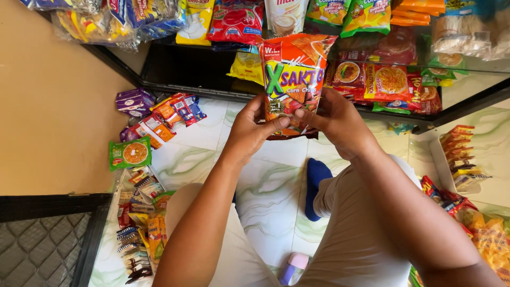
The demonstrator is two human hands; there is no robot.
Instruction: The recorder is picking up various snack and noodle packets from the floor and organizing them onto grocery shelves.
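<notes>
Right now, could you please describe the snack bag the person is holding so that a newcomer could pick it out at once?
Start at the dark glass-fronted shelf along the top, stuffed with snack packets. Just in front of its middle, the left hand and right hand pinch the lower edge of an upright chip bag. It is the only packet raised off the marble floor, orange-red with a big green letter on its front.

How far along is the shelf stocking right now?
Done: the glass shelf already holds rows of snack packets. In hand: the left hand and right hand grip one orange chips bag upright before the shelf. Left: loose packets and a green noodle pack lie on the floor.
</notes>
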